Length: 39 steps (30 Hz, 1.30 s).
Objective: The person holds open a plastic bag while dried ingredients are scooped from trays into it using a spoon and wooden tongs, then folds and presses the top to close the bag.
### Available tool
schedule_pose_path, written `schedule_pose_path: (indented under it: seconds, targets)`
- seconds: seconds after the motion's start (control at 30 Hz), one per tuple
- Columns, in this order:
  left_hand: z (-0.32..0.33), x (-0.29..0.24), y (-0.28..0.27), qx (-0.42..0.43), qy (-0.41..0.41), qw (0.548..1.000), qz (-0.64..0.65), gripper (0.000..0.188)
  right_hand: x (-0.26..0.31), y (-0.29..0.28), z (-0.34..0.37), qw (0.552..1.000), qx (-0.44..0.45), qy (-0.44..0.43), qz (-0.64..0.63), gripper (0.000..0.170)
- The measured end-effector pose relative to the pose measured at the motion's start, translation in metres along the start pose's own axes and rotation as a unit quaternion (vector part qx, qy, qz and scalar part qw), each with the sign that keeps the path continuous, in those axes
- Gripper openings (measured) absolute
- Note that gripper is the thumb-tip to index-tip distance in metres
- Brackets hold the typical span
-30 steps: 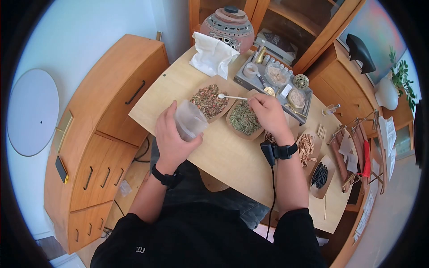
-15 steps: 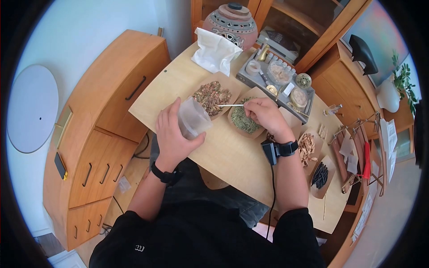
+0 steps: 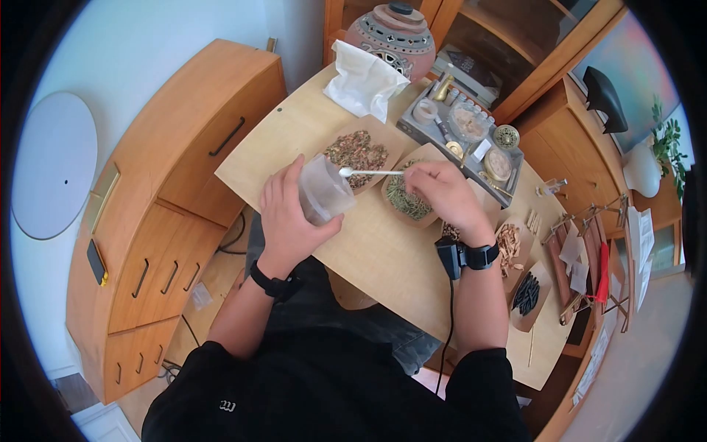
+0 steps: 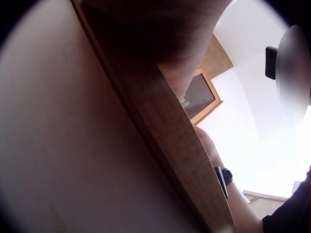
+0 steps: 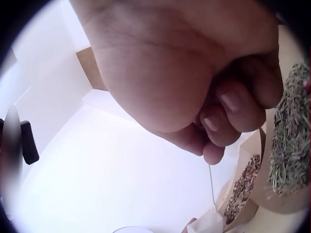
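Note:
My left hand [image 3: 286, 214] grips a translucent pouch [image 3: 326, 193], its mouth tipped toward the trays. In my right hand [image 3: 444, 194] a thin white spoon [image 3: 375, 172] is pinched near its handle end, and its bowl overlaps the pouch's mouth in the head view. The right wrist view shows curled fingers [image 5: 228, 119] with the spoon's handle [image 5: 211, 182] running out below. A paper tray of mixed reddish dried herbs [image 3: 359, 153] lies just beyond the pouch. Beneath the right hand is a tray of dried green herbs [image 3: 403, 200]. The left wrist view mostly catches the table edge [image 4: 165, 131].
A grey tray [image 3: 508, 193] of jars and brass tools stands behind the herbs, near a crumpled white paper [image 3: 362, 79] and a patterned urn [image 3: 401, 44]. To the right are trays of wood chips [image 3: 508, 243] and black sticks [image 3: 526, 293], then a wooden rack [image 3: 571, 258].
The spoon dipped to the reddish herbs, then rose and moved left to the pouch's mouth. My left hand keeps the pouch in nearly the same place. The head view has shifted slightly.

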State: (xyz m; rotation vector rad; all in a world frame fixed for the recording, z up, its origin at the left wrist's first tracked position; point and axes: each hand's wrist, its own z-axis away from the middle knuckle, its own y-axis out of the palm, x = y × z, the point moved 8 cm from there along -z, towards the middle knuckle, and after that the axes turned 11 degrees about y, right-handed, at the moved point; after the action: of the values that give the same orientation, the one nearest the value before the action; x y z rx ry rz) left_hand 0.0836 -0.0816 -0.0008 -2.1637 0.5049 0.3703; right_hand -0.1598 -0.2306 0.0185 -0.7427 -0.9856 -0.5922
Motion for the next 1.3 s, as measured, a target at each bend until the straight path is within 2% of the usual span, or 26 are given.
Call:
schedule_pose_path:
  seconds: [0.03, 0.07, 0.13, 0.17, 0.27, 0.33, 0.63, 0.87, 1.07, 1.13, 1.17, 1.23, 1.27, 1.3]
  targets:
    - [0.001, 0.0, 0.0, 0.005, -0.003, 1.0, 0.001, 0.114, 0.002, -0.01, 0.002, 0.998, -0.053, -0.019, 0.034, 0.032]
    - [0.001, 0.001, 0.001, 0.004, -0.005, 1.0, 0.001, 0.114, -0.004, -0.015, -0.001, 0.998, -0.053, -0.019, 0.035, 0.032]
    - [0.001, 0.001, 0.001, -0.01, 0.004, 1.0, 0.006, 0.114, -0.01, -0.034, -0.005, 0.984, -0.133, -0.025, 0.115, 0.03]
    - [0.001, 0.001, 0.001, -0.011, 0.003, 1.0, 0.005, 0.114, -0.015, -0.036, -0.006, 0.984, -0.132, -0.026, 0.116, 0.03]
    - [0.0, 0.001, 0.002, -0.003, 0.003, 1.0, 0.003, 0.114, -0.008, -0.024, -0.003, 0.986, -0.109, -0.021, 0.125, 0.03]
    - [0.0, 0.001, 0.002, -0.002, 0.001, 1.0, 0.004, 0.114, -0.012, -0.01, -0.008, 0.994, -0.041, -0.004, 0.1, 0.032]
    - [0.0, 0.001, 0.003, 0.0, 0.003, 1.0, 0.003, 0.114, -0.021, 0.006, -0.008, 0.99, 0.014, 0.098, -0.101, 0.033]
    - [0.0, 0.001, 0.003, 0.009, -0.003, 1.0, 0.005, 0.112, -0.029, 0.002, -0.011, 0.983, 0.04, 0.114, -0.141, 0.03]
    - [0.0, 0.001, 0.002, 0.006, -0.004, 1.0, 0.002, 0.112, -0.004, 0.01, 0.001, 0.988, 0.032, 0.068, -0.133, 0.031]
    - [0.0, 0.001, 0.002, -0.001, 0.0, 1.0, 0.008, 0.114, -0.005, 0.014, -0.002, 0.997, 0.04, 0.044, -0.049, 0.033]
    - [0.0, 0.001, 0.003, 0.0, 0.001, 1.0, 0.008, 0.114, -0.008, 0.013, -0.004, 0.997, 0.039, 0.044, -0.05, 0.033]
    - [0.001, 0.002, 0.003, -0.001, 0.003, 1.0, 0.007, 0.114, -0.007, -0.006, -0.006, 0.998, -0.056, -0.006, -0.025, 0.035]
    - [0.0, 0.002, 0.003, -0.001, 0.003, 1.0, 0.007, 0.114, -0.012, -0.007, -0.008, 0.998, -0.056, -0.006, -0.025, 0.035]
    - [0.0, 0.002, 0.003, -0.001, 0.002, 1.0, 0.007, 0.114, -0.012, -0.01, -0.009, 0.995, -0.092, -0.026, 0.032, 0.035]
